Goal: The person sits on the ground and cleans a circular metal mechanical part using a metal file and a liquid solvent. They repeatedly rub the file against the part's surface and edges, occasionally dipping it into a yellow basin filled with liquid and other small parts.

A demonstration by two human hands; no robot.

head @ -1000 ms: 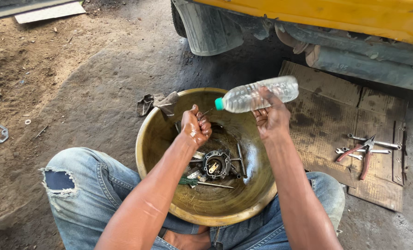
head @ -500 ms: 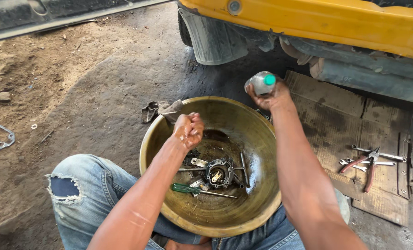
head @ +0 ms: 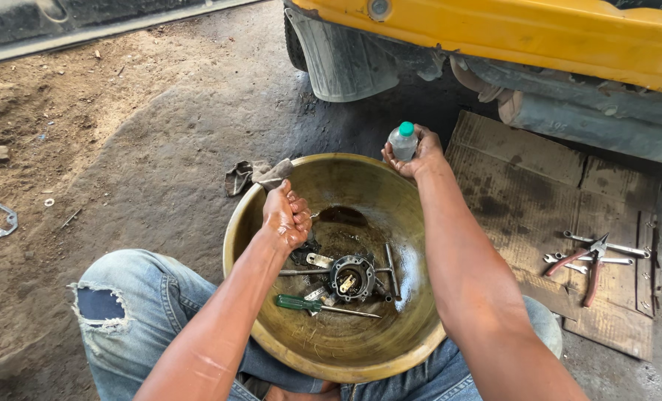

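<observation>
Right hand [head: 414,154] grips clear plastic bottle [head: 403,141] with green cap, upright, just past far rim of brass bowl [head: 250,210]. Left hand [head: 286,217] fisted, wet, over bowl; contents unclear. In bowl: round metal part [head: 351,277], green screwdriver [head: 323,306]. Pliers [head: 591,260] on cardboard [head: 524,186], right.

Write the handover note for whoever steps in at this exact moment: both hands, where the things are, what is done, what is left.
Left hand: wet, closed in a fist over the big round brass-coloured metal basin; what it grips is hidden.
Right hand: fingers around a clear plastic bottle with a green cap, upright at the basin's far rim, cap on.
In the basin: dark round metal engine part, green-handled screwdriver, loose metal pieces, a dark puddle.
Red-handled pliers and spanners on the cardboard to the right.
Done: liquid is in the basin. Left: parts sit unwashed.
</observation>
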